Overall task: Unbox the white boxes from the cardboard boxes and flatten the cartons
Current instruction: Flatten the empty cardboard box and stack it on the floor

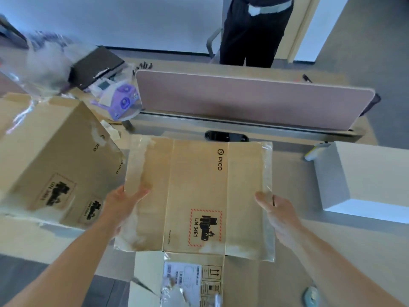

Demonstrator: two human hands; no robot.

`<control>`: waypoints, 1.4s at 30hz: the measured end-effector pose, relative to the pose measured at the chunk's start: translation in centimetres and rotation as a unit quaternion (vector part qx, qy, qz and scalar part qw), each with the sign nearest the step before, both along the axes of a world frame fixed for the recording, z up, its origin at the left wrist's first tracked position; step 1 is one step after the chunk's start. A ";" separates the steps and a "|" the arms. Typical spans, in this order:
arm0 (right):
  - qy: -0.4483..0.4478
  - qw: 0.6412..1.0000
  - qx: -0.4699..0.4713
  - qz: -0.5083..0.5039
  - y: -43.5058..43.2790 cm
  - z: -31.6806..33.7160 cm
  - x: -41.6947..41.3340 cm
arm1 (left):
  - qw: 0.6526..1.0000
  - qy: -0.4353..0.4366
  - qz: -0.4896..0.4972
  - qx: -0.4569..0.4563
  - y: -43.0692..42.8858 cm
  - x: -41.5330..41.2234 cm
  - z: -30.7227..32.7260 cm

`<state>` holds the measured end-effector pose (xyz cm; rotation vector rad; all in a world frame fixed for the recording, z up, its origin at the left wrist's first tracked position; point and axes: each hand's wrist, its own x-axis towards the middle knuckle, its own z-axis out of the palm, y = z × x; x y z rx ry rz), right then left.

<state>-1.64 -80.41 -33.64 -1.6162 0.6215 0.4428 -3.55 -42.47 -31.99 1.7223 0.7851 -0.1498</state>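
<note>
A flattened brown carton point(199, 185) printed PICO and UN 3481 is held over the desk between both hands. My left hand point(124, 202) grips its left edge, fingers on top. My right hand point(276, 209) grips its right edge, where clear tape hangs loose. Another brown carton point(55, 156) with the same print stands tilted at the left. A white box point(365, 180) sits on the desk at the right.
A pink desk divider point(243, 94) runs across behind the carton, and a person in dark trousers point(250, 34) stands beyond it. Clear plastic wrap point(42, 63), a dark book point(97, 67) and a purple item point(121, 100) lie at the back left. A small blue object point(311, 295) lies near my right forearm.
</note>
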 end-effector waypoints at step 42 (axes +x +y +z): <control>-0.197 0.895 0.133 0.378 5.9 13.6 -22.7 | 0.881 -0.139 0.450 0.053 -11.5 -52.9 13.3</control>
